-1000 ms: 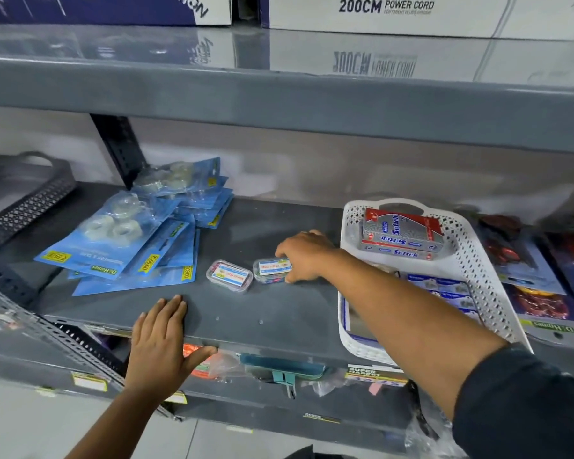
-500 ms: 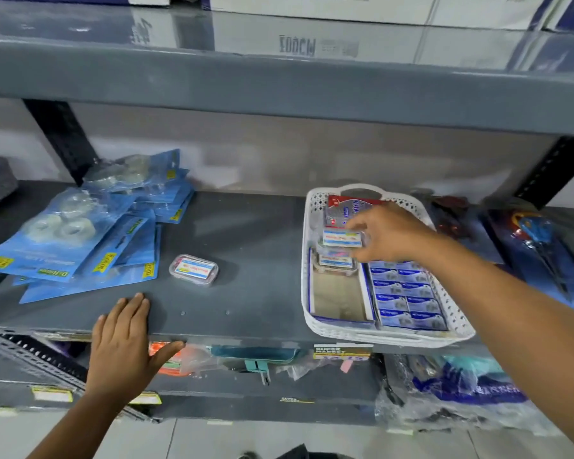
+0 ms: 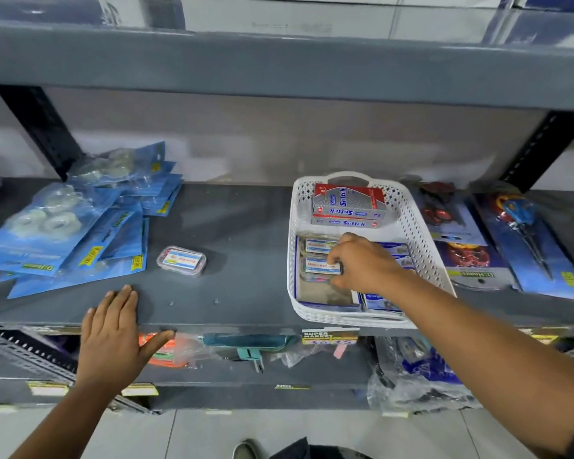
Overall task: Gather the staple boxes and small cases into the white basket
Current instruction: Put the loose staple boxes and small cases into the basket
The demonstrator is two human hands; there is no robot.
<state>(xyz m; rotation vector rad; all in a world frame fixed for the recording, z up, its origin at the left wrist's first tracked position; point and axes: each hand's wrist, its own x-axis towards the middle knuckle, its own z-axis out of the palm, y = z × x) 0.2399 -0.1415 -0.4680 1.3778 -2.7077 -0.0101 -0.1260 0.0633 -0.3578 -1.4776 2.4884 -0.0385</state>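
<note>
My right hand [image 3: 362, 266]: inside the white basket [image 3: 424, 246], fingertips pinched on a small clear case [image 3: 318, 267], which lies atop others beside blue staple boxes [image 3: 378, 301]. Red Softek box [image 3: 348, 205] at the basket's rear. My left hand [image 3: 113, 336]: flat, fingers spread, on the grey shelf [image 3: 246, 233] edge. One case [image 3: 182, 260] lies loose mid-shelf, near blue tape packs [image 3: 63, 233].
</note>
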